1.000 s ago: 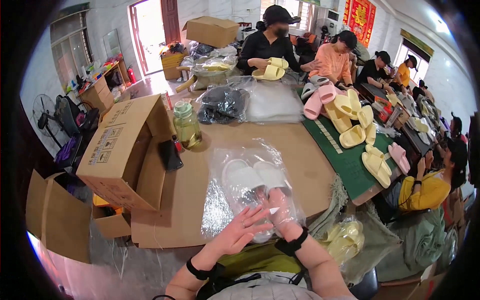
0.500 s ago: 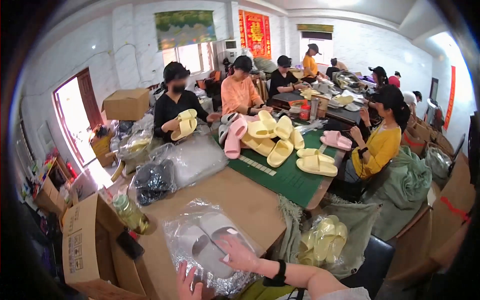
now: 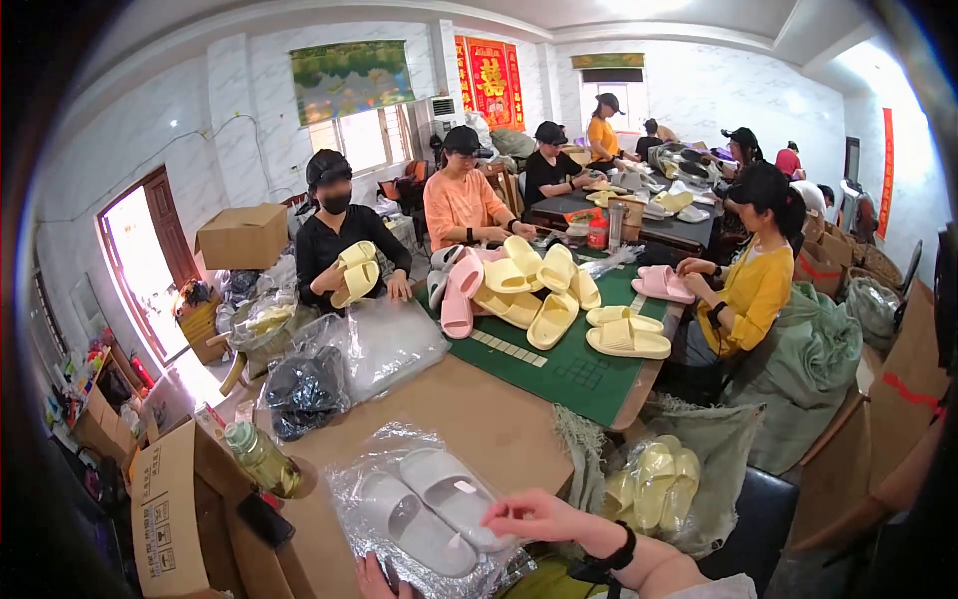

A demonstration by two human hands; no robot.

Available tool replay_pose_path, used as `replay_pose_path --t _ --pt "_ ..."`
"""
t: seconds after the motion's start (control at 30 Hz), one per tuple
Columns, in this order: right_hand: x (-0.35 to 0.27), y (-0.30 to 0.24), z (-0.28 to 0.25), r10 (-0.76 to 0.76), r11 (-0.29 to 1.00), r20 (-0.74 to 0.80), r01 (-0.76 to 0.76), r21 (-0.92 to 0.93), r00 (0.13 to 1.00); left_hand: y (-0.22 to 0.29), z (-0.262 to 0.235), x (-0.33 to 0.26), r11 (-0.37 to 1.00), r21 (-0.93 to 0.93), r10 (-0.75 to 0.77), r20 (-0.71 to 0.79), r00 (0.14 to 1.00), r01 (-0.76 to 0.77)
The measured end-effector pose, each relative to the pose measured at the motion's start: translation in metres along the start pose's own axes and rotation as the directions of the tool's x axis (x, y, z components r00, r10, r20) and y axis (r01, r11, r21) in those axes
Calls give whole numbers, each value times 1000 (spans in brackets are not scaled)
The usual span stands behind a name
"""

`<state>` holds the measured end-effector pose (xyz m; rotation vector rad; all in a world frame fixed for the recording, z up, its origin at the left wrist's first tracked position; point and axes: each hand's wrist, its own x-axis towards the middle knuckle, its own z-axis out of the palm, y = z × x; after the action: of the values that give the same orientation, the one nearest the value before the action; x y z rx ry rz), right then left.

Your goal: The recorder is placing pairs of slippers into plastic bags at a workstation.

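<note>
I am watching my right hand (image 3: pixel 534 516) lying on the clear crinkled plastic bag (image 3: pixel 424 509), fingers half curled and resting on its right edge at about 3 o'clock, pressing rather than clamping anything. Inside that bag a pair of pale grey foam slippers (image 3: pixel 434 504) is lying side by side, soles down, toes pointing toward 10 o'clock. The bag is sitting on the brown cardboard-covered table (image 3: pixel 479 414), close to my edge at 6 o'clock. My left hand (image 3: pixel 371 574) is only peeking in at the lower rim, touching the bag's near edge at 7 o'clock; I cannot tell whether it is open or gripping. At 9 o'clock from the bag a clear plastic bottle with a green cap (image 3: pixel 261 461) is standing tilted beside an open brown cardboard box (image 3: pixel 170 514). At 12 o'clock, further up the table, a heap of empty clear bags (image 3: pixel 384 344) is lying. At 1 o'clock yellow and pink foam slippers (image 3: pixel 529 290) are piling on a green mat (image 3: pixel 579 374), with other people sitting around it. At 3 o'clock, off the table edge, a grey-green woven sack of bagged yellow slippers (image 3: pixel 659 484) is slumping near my wrist.
</note>
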<state>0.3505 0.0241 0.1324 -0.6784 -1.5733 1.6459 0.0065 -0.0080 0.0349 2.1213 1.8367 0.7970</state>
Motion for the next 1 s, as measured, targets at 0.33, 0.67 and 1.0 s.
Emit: replay_pose_path --t 0.33,0.67,1.0 --pt "62 136 -8 -191 290 -83 -24 -957 978 -11 15 0 998 55 1 -12 1000 0" --pt "60 153 -16 -434 512 -114 141 -847 894 -20 24 -4 997 82 12 -20 1000 -10" --pt "59 164 -22 -499 665 -198 226 -712 844 -18 23 -1 993 113 24 1 1000 -24"
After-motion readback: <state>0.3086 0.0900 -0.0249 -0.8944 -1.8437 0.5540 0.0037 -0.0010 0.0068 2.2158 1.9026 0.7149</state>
